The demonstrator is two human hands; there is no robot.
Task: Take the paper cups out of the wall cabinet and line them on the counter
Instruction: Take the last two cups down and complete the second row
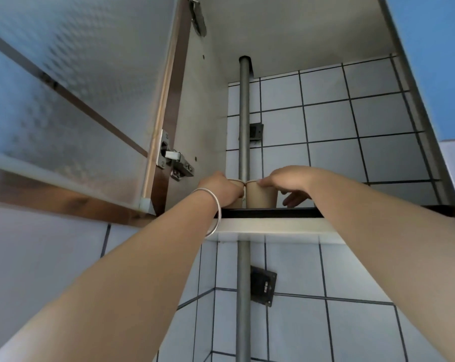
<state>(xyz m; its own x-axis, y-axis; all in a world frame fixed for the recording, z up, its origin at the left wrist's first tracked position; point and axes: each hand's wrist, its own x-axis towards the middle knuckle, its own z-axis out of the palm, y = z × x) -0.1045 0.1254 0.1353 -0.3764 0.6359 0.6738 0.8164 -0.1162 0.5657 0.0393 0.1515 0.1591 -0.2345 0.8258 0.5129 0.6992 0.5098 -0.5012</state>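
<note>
I look up into the open wall cabinet. Two tan paper cups stand side by side on its dark bottom shelf [294, 212]. My left hand [218, 188], a silver bangle on its wrist, wraps around the left cup [235, 182], which is mostly hidden behind it. My right hand [286, 182] grips the right cup [261, 197] at its rim, thumb on the near side, other fingers curled down beside it. The two cups touch at their rims.
The cabinet door [72, 105] with frosted glass hangs open on the left, its hinge [172, 159] near my left hand. A vertical metal pipe [244, 121] runs up the tiled back wall behind the cups. A black bracket [263, 284] sits on the tiles below the cabinet.
</note>
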